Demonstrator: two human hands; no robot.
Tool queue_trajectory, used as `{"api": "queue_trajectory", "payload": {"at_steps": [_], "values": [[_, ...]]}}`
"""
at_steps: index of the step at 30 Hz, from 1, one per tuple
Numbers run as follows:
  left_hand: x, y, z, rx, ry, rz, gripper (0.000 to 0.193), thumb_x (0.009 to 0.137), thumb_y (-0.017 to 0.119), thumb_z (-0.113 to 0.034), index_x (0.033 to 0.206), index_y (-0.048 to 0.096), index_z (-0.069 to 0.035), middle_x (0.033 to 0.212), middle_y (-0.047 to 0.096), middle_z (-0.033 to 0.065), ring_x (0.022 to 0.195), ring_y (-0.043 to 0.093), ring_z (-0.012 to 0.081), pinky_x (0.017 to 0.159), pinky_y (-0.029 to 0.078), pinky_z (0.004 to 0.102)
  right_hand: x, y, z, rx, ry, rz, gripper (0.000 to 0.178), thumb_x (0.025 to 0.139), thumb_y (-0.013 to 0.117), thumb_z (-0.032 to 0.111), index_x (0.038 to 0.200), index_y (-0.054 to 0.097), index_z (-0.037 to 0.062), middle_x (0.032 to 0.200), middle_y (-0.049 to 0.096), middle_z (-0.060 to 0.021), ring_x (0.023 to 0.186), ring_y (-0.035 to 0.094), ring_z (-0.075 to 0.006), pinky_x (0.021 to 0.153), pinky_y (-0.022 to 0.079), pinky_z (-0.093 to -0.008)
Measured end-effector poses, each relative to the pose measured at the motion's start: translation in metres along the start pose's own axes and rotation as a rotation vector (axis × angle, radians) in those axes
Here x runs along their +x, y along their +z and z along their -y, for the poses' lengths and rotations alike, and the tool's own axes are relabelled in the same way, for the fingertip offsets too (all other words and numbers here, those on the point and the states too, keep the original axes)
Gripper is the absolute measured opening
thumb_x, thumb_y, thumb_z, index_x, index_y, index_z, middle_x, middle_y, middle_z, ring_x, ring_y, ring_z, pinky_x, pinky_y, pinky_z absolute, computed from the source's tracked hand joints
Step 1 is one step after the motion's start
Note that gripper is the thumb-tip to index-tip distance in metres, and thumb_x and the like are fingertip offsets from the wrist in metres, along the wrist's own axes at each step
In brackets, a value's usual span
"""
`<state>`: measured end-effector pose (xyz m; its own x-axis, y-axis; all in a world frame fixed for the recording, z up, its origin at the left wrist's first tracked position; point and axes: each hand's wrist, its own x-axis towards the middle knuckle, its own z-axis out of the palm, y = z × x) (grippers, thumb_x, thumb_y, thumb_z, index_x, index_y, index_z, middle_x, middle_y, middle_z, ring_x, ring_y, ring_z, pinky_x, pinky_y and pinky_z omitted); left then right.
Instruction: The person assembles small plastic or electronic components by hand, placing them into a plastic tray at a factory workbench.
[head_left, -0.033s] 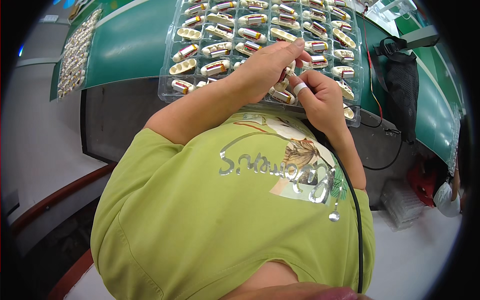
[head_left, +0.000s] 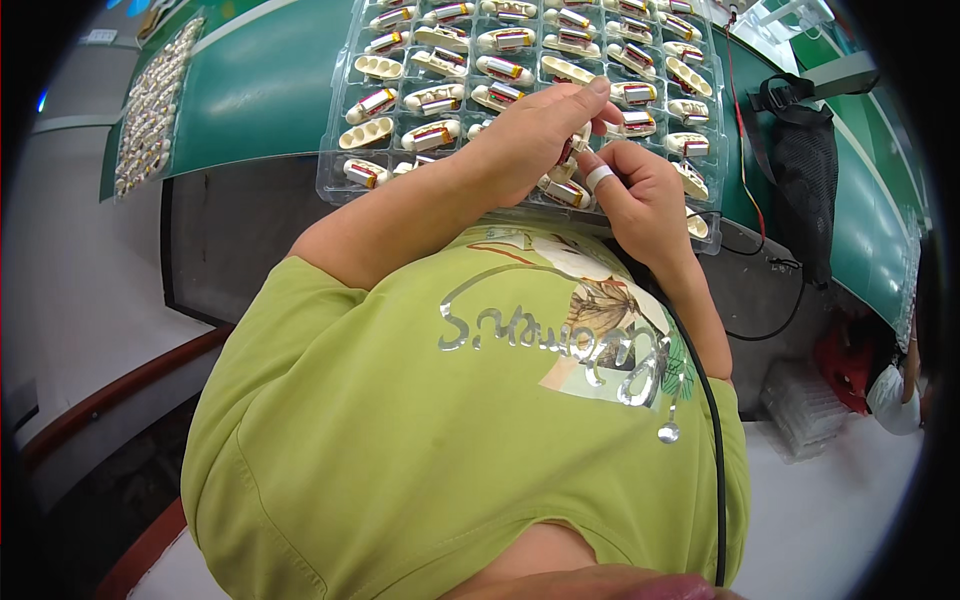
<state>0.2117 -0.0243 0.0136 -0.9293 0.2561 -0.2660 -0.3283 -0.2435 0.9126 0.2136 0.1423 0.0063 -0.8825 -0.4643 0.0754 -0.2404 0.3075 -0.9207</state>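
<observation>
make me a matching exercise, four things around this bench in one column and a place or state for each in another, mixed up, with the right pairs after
Column one
1. large clear plastic compartmented tray
2. black mesh fabric bag
3. the person's right hand
4. smooth flat green tabletop

Column two
a. wearing a narrow white band
b. spread out beneath the tray
c. holding rows of small cream oval parts
d. to the right of the tray, with black straps at its top

Right pairs: 1-c, 2-d, 3-a, 4-b
</observation>
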Motion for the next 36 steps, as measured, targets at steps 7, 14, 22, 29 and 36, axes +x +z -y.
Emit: {"api": "queue_trajectory", "payload": {"at_steps": [7, 14, 22, 29, 36], "values": [[-0.011, 0.011, -0.004, 0.202, -0.034, -0.013, 0.042, 0.098, 0.044, -0.041, 0.110, 0.060, -0.004, 0.100, 0.053, 0.0051, 0.086, 0.050, 0.0142, 0.078, 0.041, 0.0281, 0.001, 0.000, -0.007, -0.040, 0.029, 0.093, 0.020, 0.086, 0.061, 0.017, 0.079, 0.061, -0.0022, 0.056, 0.052, -0.0051, 0.051, 0.044, -0.0117, 0.049, 0.037, -0.0297], [-0.013, 0.003, 0.017, 0.602, 0.420, -0.019, 0.038, 0.095, 0.051, -0.036, 0.108, 0.060, -0.001, 0.103, 0.054, 0.0106, 0.101, 0.048, 0.0199, 0.089, 0.040, 0.0326, -0.010, -0.006, -0.011, 0.138, 0.116, 0.091, 0.015, 0.088, 0.059, 0.013, 0.089, 0.064, -0.0010, 0.069, 0.060, -0.0040, 0.062, 0.050, -0.0081, 0.057, 0.041, -0.0248], [-0.066, -0.105, -0.034, 1.143, 0.078, -0.147, 0.019, 0.075, 0.073, -0.017, 0.084, 0.066, -0.002, 0.074, 0.060, 0.0050, 0.072, 0.060, 0.0175, 0.064, 0.047, 0.0296, -0.011, -0.021, -0.001, -0.260, -0.550, -0.471, 0.017, 0.076, 0.072, -0.004, 0.092, 0.067, -0.0032, 0.075, 0.063, -0.0089, 0.063, 0.056, -0.0146, 0.056, 0.043, -0.0231], [-0.087, -0.092, -0.021, 1.601, 0.107, -0.239, 0.028, 0.072, 0.075, -0.029, 0.071, 0.065, -0.002, 0.077, 0.059, 0.0105, 0.076, 0.058, 0.0301, 0.065, 0.046, 0.0395, -0.008, -0.017, -0.003, -0.291, -0.577, -0.475, 0.021, 0.071, 0.074, -0.006, 0.090, 0.068, -0.0004, 0.074, 0.065, -0.0093, 0.060, 0.057, -0.0161, 0.054, 0.044, -0.0245], [-0.094, -0.087, -0.015, 1.597, 0.127, -0.281, 0.029, 0.072, 0.076, -0.030, 0.077, 0.063, -0.004, 0.076, 0.057, 0.0100, 0.077, 0.057, 0.0286, 0.066, 0.045, 0.0385, -0.013, -0.015, 0.006, -0.289, -0.483, -0.432, 0.013, 0.076, 0.072, 0.001, 0.088, 0.068, 0.0008, 0.070, 0.062, -0.0071, 0.055, 0.053, -0.0162, 0.050, 0.040, -0.0264]]}}
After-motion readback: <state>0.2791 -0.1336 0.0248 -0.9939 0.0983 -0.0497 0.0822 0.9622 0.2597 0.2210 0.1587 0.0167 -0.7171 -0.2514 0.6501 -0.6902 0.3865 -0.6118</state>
